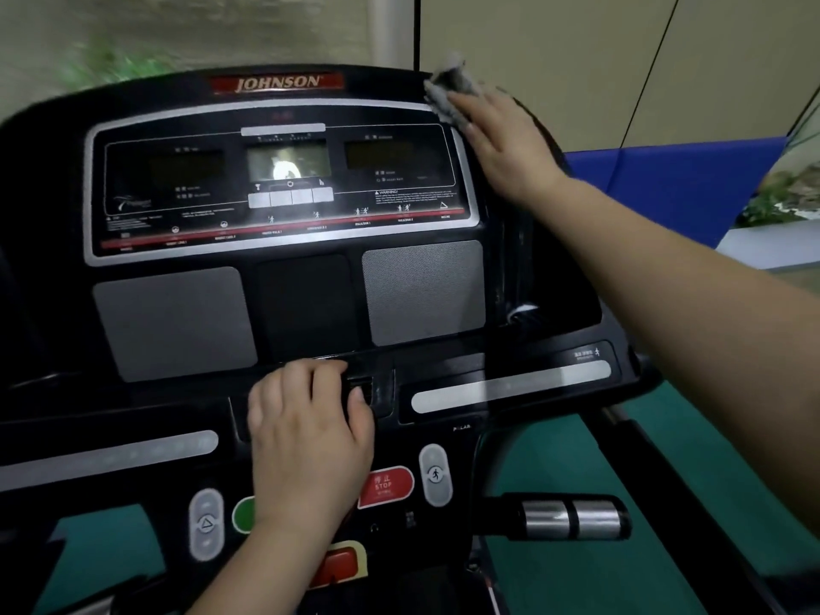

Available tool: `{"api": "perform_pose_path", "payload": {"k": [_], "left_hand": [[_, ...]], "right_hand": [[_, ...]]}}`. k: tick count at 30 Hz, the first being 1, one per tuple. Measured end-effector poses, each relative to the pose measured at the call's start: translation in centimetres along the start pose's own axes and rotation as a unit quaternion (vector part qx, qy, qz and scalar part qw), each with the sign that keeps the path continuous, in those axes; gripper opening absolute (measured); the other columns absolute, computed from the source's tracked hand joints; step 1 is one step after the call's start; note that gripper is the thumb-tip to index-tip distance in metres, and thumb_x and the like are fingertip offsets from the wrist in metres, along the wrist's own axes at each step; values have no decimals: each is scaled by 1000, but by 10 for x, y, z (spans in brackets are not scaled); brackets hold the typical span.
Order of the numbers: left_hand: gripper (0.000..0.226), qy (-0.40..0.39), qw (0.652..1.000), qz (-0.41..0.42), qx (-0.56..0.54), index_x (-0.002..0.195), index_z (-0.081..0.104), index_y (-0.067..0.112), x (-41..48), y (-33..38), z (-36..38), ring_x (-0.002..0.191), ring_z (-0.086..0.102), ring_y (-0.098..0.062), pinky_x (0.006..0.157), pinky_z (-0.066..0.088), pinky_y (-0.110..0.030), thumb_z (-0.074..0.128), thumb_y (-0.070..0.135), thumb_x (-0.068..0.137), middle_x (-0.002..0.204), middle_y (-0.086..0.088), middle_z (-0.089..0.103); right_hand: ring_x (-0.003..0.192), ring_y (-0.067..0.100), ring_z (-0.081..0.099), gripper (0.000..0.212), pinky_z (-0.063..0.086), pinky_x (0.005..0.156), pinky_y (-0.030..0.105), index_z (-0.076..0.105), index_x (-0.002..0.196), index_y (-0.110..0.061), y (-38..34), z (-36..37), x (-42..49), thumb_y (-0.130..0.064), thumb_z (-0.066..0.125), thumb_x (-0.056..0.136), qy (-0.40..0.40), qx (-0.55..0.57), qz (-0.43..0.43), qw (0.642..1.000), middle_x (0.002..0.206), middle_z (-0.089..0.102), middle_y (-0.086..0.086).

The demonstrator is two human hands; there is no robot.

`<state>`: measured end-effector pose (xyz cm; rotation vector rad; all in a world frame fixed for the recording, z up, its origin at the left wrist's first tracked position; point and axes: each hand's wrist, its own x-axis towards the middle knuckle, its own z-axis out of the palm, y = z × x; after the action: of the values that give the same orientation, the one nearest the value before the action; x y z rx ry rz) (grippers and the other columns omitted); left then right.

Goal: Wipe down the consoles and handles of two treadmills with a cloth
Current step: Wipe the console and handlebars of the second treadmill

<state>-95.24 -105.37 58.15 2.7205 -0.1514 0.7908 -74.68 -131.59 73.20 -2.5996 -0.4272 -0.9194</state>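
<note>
The right hand (501,139) lies flat with straight fingers on a grey cloth (448,93). It presses the cloth to the upper right corner of the treadmill console (306,304), at the rim where the black housing curves down. Part of the cloth sticks out past the fingertips over the top edge. Beyond that edge is open air before a beige wall (577,46).

The left hand (306,432) sits low in the middle of the frame, palm down. Its fingers are bent over the ledge under the speaker grilles (421,290), and it holds that ledge of the console and nothing else.

The two hands are well apart, with the display panel (284,179) between them and the JOHNSON badge (277,83) above it. By the left wrist are a half-hidden green button (243,514) and a red STOP button (385,486).

At lower right a handle (572,519) with metal sensor bands juts out over green floor (554,459), with room around it. A blue pad (665,188) stands at the right behind the forearm.

The right arm reaches in from the right edge, nearly straight. The left forearm rises from the bottom edge.
</note>
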Motion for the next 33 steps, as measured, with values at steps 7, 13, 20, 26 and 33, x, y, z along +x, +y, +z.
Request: {"api": "perform_pose_path", "payload": {"k": [7, 13, 20, 26, 33], "left_hand": [[34, 8, 1000, 7, -1, 108, 59, 12, 0, -1, 1, 100, 49, -28, 100, 33, -45, 43, 32, 86, 102, -5, 54], [33, 20, 1000, 6, -7, 107, 59, 11, 0, -1, 2, 99, 48, -29, 99, 33, -46, 45, 32, 85, 101, -6, 54], [33, 21, 1000, 5, -11, 106, 60, 11, -1, -1, 1, 100, 48, -29, 99, 34, -47, 45, 32, 85, 101, -7, 55], [33, 14, 1000, 2, -8, 107, 60, 12, -1, -2, 1, 101, 47, -28, 100, 33, -46, 46, 32, 85, 101, -6, 54], [34, 19, 1000, 3, -14, 108, 60, 11, -1, -3, 2, 101, 49, -28, 100, 34, -46, 46, 32, 85, 102, -6, 54]], "right_hand": [[147, 31, 10, 48, 8, 118, 33, 32, 148, -16, -41, 23, -92, -17, 38, 100, 31, 63, 79, 994, 158, 21, 10], [147, 30, 11, 56, 18, 119, 37, 23, 151, -18, -69, 33, -148, -12, 42, 98, 19, 84, 145, 986, 161, 6, 10], [109, 12, 51, 37, 38, 98, 20, 54, 132, -12, -59, -6, -176, -15, 48, 96, 89, 137, 207, 965, 126, 56, 10], [111, 11, 35, 41, 21, 91, 2, 41, 138, -5, -29, -35, -92, -23, 38, 101, 124, 119, 220, 960, 134, 36, 17], [145, 28, 15, 62, 14, 119, 33, 23, 150, -10, 5, -9, -91, -13, 46, 92, -58, -29, 114, 991, 159, 13, 12]]}}
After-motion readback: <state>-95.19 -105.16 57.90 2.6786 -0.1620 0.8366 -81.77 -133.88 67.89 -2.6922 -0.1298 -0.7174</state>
